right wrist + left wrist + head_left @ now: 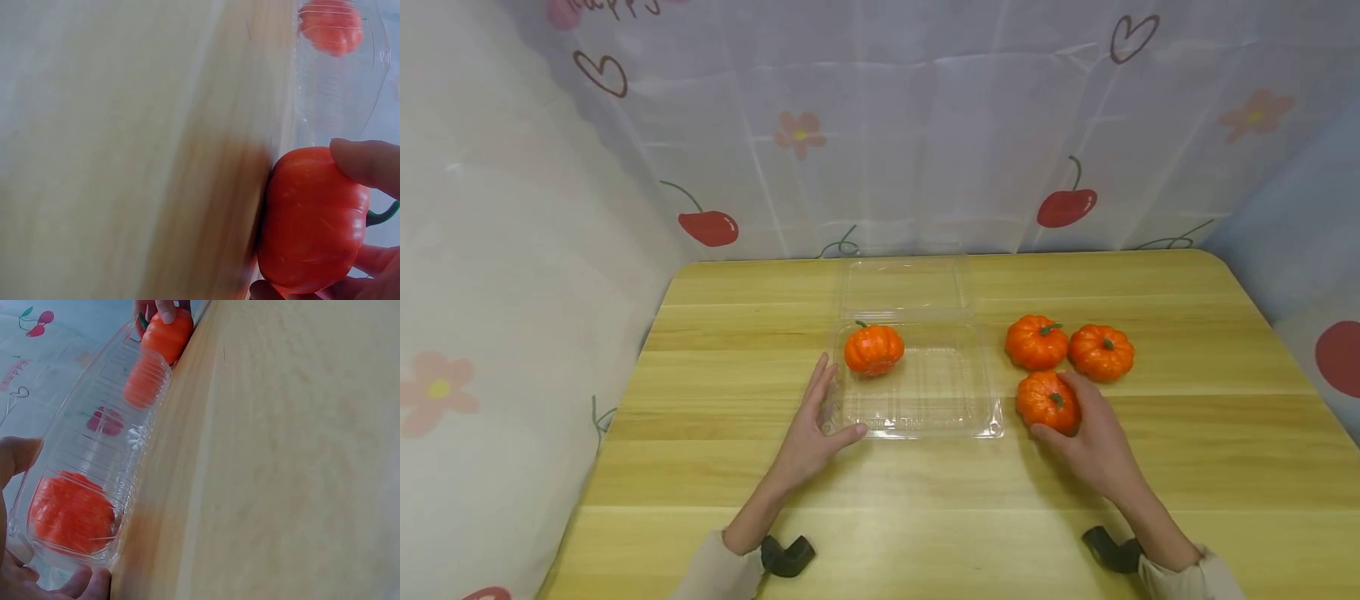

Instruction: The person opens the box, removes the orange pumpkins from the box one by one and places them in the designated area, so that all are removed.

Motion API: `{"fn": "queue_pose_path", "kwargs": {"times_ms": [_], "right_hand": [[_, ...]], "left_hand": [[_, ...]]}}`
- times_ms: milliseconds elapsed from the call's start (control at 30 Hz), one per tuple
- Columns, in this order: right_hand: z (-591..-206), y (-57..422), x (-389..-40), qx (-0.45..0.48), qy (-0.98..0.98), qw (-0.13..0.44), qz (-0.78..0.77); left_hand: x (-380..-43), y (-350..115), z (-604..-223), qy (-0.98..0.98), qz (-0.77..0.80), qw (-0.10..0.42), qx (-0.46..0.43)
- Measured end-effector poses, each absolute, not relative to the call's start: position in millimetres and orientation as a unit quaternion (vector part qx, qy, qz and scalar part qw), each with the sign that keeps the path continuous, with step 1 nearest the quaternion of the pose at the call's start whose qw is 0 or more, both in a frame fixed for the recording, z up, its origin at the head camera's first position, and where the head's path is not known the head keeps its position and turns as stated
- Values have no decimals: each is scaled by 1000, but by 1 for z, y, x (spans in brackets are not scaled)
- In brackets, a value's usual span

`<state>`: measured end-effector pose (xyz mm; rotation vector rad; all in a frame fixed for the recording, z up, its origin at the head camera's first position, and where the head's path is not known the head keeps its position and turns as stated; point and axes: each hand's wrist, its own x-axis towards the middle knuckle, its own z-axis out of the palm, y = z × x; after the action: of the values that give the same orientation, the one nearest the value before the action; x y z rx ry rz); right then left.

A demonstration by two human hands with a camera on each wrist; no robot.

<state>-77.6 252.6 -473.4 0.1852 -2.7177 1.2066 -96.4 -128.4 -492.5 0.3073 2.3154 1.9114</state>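
Left hand (808,442): spread wide at the left edge of the clear container (917,434)
Right hand (1097,437): gripping the front pumpkin (1047,402), just right of the container
Lid (906,287): folded back, away from both hands
Boxed pumpkin (874,349): inside, toward the back left
Loose pumpkins (1101,353): side by side on the counter (925,517)

The round, ribbed pumpkins (1036,347) are glossy orange with green stems (1051,329); the hinged plastic container (917,434) is clear. The yellow wooden desk (925,517) has streaky grain; the far, pale cloth curtain (895,167) bears red cherries (708,228), peach flowers (800,133), brown hearts (1116,50).
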Motion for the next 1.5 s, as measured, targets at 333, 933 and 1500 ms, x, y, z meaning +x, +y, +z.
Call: {"fn": "queue_pose_path", "kwargs": {"times_ms": [333,933,1500], "right_hand": [[-473,253,-79,68,-913,83,393],[-472,253,-77,53,-906,65,414],[-472,256,-76,56,-896,51,437]], "left_hand": [[-96,-129,-492,769,629,65,99],[-96,-128,-492,765,634,65,96],[-96,-128,-492,766,633,63,98]]}}
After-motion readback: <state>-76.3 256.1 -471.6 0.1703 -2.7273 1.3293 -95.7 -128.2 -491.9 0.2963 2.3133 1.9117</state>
